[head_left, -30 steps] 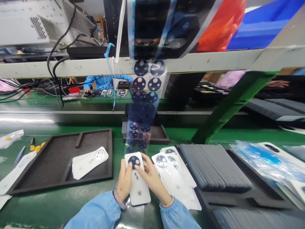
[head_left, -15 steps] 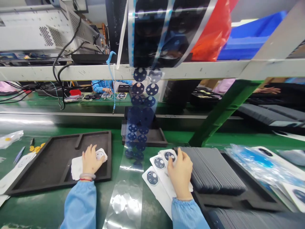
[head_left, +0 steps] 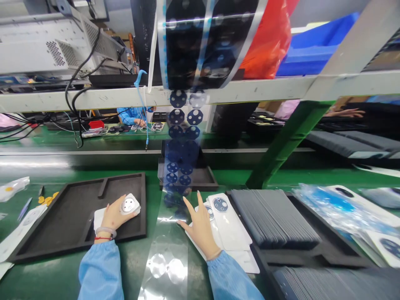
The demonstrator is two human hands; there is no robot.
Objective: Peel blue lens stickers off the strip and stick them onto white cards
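In the left black tray (head_left: 64,216), my left hand (head_left: 114,213) is closed around white phone back panels (head_left: 99,217). A round camera area with dark holes (head_left: 128,205) shows beyond my fingers on the top one. My right hand (head_left: 201,229) has its fingers spread, reaching over the edge of a clear film strip (head_left: 164,254) that carries pairs of dark round camera stickers (head_left: 185,180). Beneath and beside that hand lie several fanned white phone back panels, the nearest-to-top one (head_left: 229,223) bearing a dark round sticker (head_left: 220,204). Whether a fingertip touches the film I cannot tell.
Grey panels stand in a tight row (head_left: 271,216) in the right black tray (head_left: 340,233). Plastic bags (head_left: 331,212) lie farther right. A green post (head_left: 290,141) slants up to the white shelf beam (head_left: 265,89). The sticker roll (head_left: 206,41) hangs above. Co-workers' hands are behind.
My right hand has left the fanned panels and moved left to the film, its fingers spreading. My left hand has turned, uncovering the camera area of the panel. The view has shifted slightly.
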